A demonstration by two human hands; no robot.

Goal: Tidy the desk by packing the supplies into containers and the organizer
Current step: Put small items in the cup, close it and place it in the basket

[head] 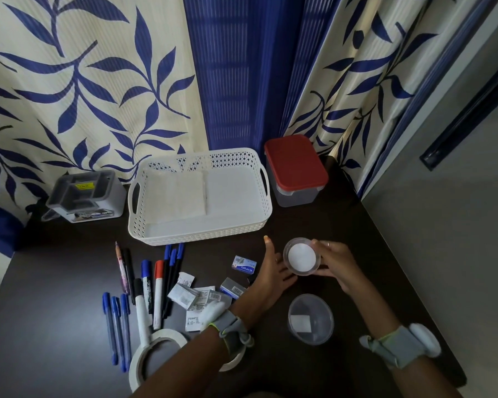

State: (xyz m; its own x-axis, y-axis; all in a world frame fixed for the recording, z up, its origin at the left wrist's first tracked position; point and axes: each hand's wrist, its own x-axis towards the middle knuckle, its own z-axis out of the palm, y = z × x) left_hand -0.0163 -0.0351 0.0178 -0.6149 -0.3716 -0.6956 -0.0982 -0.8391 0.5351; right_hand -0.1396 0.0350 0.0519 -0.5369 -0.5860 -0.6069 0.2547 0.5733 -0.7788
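Right hand (334, 262) grip around small round container (301, 256)

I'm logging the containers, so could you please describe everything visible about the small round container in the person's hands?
The small round container looks like clear plastic, with a white disc showing at its bottom. It is open, with no lid on it, and upright just above the dark desk, right of the white basket's near corner. The right hand grips its right side; the left hand, fingers straight, touches its left side.
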